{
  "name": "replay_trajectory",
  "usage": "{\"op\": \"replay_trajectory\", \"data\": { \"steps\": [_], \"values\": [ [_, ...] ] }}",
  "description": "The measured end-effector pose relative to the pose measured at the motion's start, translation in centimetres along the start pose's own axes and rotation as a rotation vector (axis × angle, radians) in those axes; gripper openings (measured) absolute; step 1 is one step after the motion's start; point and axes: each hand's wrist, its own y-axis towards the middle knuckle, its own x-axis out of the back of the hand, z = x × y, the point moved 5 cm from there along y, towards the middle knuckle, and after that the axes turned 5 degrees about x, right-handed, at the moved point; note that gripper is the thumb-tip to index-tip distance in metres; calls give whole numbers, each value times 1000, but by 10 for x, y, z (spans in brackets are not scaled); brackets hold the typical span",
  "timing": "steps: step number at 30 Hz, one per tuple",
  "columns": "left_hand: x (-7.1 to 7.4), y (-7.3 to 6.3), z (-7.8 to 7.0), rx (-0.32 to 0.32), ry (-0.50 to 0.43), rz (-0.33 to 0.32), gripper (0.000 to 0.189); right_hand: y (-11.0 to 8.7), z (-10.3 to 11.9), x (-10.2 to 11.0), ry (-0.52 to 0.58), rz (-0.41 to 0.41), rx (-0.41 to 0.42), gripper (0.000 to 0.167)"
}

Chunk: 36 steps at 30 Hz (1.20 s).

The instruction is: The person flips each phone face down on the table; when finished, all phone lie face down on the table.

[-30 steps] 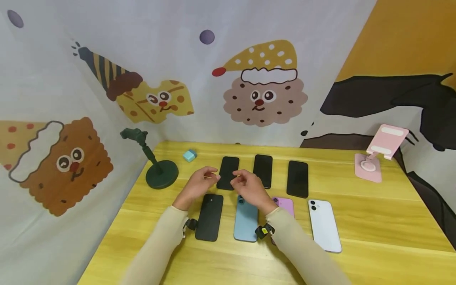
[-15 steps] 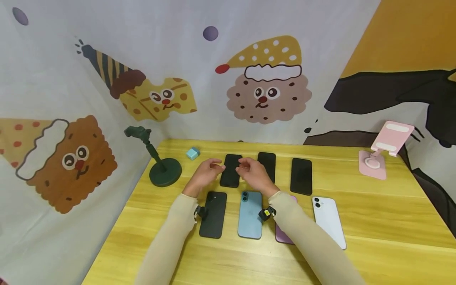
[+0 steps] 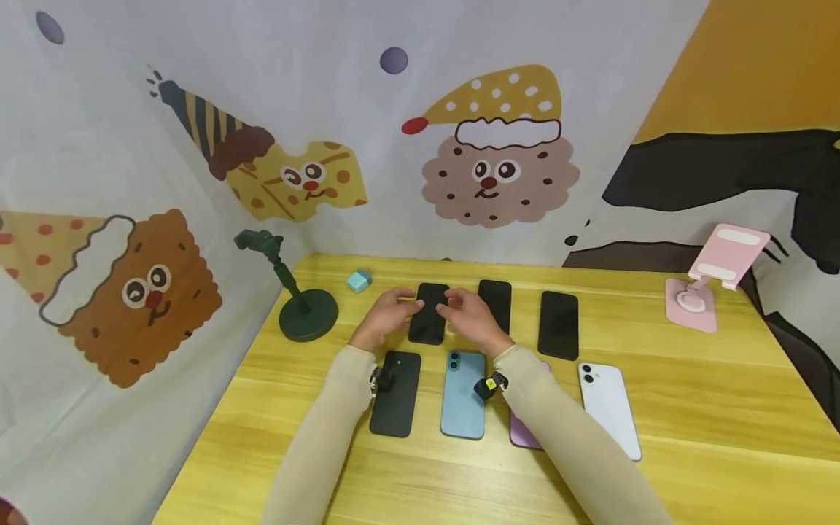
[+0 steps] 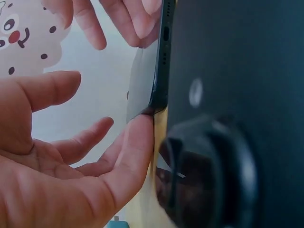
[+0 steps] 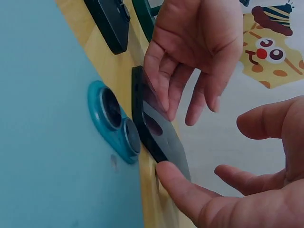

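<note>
A black phone (image 3: 429, 313) lies screen up in the back row, between my two hands. My left hand (image 3: 389, 315) is at its left side; in the left wrist view a fingertip (image 4: 140, 126) sits right at the phone's corner, thumb apart. From the other side my right hand (image 3: 474, 317) meets it, a fingertip (image 5: 168, 171) at the lower edge in the right wrist view, thumb also apart. Close below the hands lie a dark phone (image 3: 398, 397) and a blue phone (image 3: 463, 401), backs up. Another black phone (image 3: 496, 299) is partly behind my right hand.
Farther right lie a black phone (image 3: 558, 326), a white phone (image 3: 610, 408) and a purple phone (image 3: 525, 432) half under my right sleeve. A green stand (image 3: 308, 315) is at the left, a pink stand (image 3: 692, 302) at the right. A small light-blue block (image 3: 359, 281) sits near the back edge.
Both hands have come down and in to the sides of the back-left black phone. That phone has not moved on the table. The head view has shifted slightly.
</note>
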Motion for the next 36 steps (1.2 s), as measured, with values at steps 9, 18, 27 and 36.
{"op": "replay_trajectory", "data": {
  "steps": [9,18,27,36],
  "values": [
    [1,4,-2,72,-42,4,58,0,-5,0,134,5,-37,59],
    [5,8,0,70,-114,42,62,1,-7,1,144,7,-25,57],
    [-4,14,-2,13,-123,111,54,-2,-14,4,190,25,-19,54],
    [-16,9,-10,-17,-200,128,53,0,-14,5,233,53,-23,56]
  ]
}}
